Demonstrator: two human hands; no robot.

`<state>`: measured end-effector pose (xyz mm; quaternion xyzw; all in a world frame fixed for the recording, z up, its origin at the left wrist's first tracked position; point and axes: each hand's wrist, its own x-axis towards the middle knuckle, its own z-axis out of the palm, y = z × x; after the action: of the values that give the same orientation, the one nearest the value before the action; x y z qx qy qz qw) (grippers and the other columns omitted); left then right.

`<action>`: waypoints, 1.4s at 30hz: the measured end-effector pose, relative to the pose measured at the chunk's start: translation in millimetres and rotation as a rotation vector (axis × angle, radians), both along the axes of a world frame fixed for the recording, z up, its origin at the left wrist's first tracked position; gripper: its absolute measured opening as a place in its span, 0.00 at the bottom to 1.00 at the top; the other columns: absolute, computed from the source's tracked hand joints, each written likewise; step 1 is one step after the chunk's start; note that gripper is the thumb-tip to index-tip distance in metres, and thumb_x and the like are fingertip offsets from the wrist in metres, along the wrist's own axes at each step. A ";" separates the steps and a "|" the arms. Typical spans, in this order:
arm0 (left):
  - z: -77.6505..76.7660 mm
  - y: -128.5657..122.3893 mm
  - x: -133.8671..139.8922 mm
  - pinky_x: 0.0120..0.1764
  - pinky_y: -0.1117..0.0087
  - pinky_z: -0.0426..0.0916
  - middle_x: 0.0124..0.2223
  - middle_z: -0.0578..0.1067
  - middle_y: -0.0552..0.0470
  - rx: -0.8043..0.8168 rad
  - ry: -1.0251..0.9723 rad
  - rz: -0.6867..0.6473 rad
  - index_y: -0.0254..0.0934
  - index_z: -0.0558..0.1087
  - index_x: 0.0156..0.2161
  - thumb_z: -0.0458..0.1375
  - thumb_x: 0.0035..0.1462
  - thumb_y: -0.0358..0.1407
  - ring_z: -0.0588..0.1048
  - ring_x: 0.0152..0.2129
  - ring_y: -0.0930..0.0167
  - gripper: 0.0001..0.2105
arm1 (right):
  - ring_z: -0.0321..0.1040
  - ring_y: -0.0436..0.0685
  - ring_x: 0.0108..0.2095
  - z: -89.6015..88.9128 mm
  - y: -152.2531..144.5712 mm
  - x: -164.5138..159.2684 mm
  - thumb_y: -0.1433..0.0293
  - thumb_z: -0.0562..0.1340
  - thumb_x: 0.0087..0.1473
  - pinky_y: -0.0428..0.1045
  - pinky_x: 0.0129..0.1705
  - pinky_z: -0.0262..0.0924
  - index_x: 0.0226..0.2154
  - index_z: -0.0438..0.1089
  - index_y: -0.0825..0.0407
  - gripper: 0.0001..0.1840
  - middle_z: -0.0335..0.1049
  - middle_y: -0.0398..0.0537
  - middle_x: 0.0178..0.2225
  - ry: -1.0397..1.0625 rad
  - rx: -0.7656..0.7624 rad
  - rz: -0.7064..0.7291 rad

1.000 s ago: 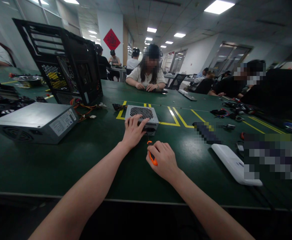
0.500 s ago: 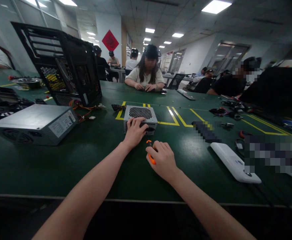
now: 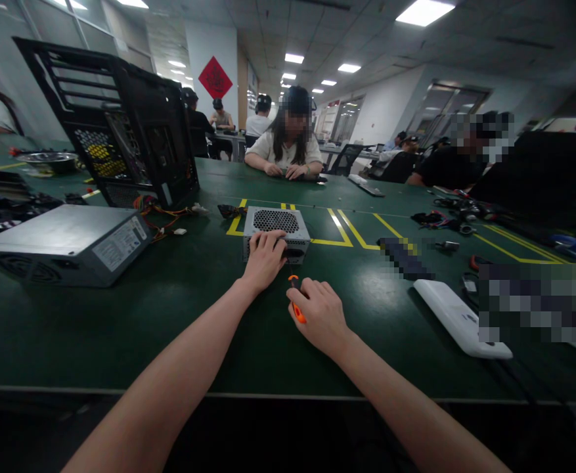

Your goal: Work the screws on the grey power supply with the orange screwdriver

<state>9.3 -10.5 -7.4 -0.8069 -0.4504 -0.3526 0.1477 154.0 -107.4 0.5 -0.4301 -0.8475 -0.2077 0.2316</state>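
Note:
A small grey computer power supply [image 3: 300,231], with a honeycomb grille on top, sits on the green table in front of me. My left hand [image 3: 264,259] grips its near left side, fingers bent over the top edge and the near face. In my right hand [image 3: 320,310] is a screwdriver [image 3: 298,312] with an orange and black handle, the fingers closed around it. Its thin shaft points up and away toward the near face of the power supply, close to my left fingertips. Whether the tip sits on a screw is too small to tell.
To the left lie a larger power supply [image 3: 61,236] and a standing black computer case [image 3: 134,125] with loose cables. A metal bowl [image 3: 48,161] is behind. On the right are a white device [image 3: 460,318] and cables [image 3: 438,220]. A person [image 3: 285,144] sits opposite.
My left thumb and fingers have drawn slightly closer together on the power supply. The right hand with the screwdriver stays nearly in place; the whole view shifts a little.

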 end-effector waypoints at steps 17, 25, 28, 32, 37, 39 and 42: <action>-0.8 -0.1 1.8 0.51 0.58 0.50 0.51 0.64 0.47 0.004 -0.009 0.033 0.37 0.68 0.35 0.56 0.50 0.29 0.61 0.47 0.63 0.06 | 0.57 0.53 0.29 -0.1 0.7 -2.3 0.69 0.55 0.50 0.48 0.33 0.46 0.31 0.66 0.51 0.05 0.62 0.47 0.28 0.003 -0.027 -0.013; -0.8 0.2 1.6 0.50 0.59 0.50 0.50 0.65 0.47 0.002 -0.015 0.026 0.37 0.68 0.35 0.56 0.50 0.30 0.61 0.47 0.63 0.05 | 0.56 0.52 0.28 -1.3 0.1 -2.6 0.72 0.54 0.51 0.48 0.33 0.46 0.32 0.66 0.53 0.06 0.62 0.46 0.27 0.033 -0.034 0.014; -0.7 0.0 1.7 0.51 0.59 0.50 0.51 0.65 0.47 0.001 -0.021 0.023 0.37 0.68 0.35 0.56 0.50 0.29 0.61 0.47 0.63 0.05 | 0.55 0.53 0.30 2.3 -1.3 -2.0 0.73 0.56 0.48 0.48 0.33 0.46 0.30 0.66 0.51 0.05 0.60 0.47 0.28 -0.003 -0.038 0.000; -0.5 -0.2 1.4 0.51 0.59 0.50 0.50 0.65 0.47 0.001 -0.032 0.018 0.37 0.68 0.35 0.56 0.50 0.29 0.61 0.47 0.63 0.05 | 0.56 0.52 0.29 2.2 0.0 -2.9 0.67 0.53 0.53 0.48 0.34 0.47 0.32 0.66 0.53 0.08 0.62 0.47 0.28 0.032 -0.051 0.006; -0.1 -0.2 1.4 0.51 0.58 0.50 0.51 0.65 0.47 -0.015 -0.030 0.019 0.37 0.68 0.35 0.55 0.50 0.29 0.61 0.47 0.62 0.05 | 0.58 0.51 0.28 -2.4 1.7 -2.5 0.71 0.53 0.54 0.48 0.33 0.47 0.36 0.65 0.54 0.09 0.63 0.46 0.27 0.043 -0.035 0.032; 0.1 -0.6 2.0 0.51 0.58 0.50 0.51 0.64 0.47 -0.017 -0.026 0.018 0.37 0.68 0.35 0.55 0.50 0.29 0.61 0.47 0.63 0.05 | 0.57 0.52 0.29 -1.6 1.1 -1.4 0.73 0.55 0.50 0.48 0.34 0.47 0.33 0.66 0.52 0.06 0.62 0.47 0.28 0.000 -0.031 0.023; 1.2 -3.6 2.5 0.52 0.58 0.49 0.51 0.63 0.45 -0.006 -0.009 0.029 0.37 0.68 0.36 0.54 0.50 0.29 0.60 0.49 0.62 0.06 | 0.56 0.53 0.30 1.6 0.2 -0.4 0.74 0.56 0.48 0.49 0.34 0.46 0.31 0.66 0.51 0.05 0.61 0.48 0.29 -0.041 -0.041 0.002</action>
<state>11.9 -14.1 -6.2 -0.7991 -0.4636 -0.3528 0.1486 153.5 -107.3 2.0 -0.4294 -0.8567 -0.1987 0.2054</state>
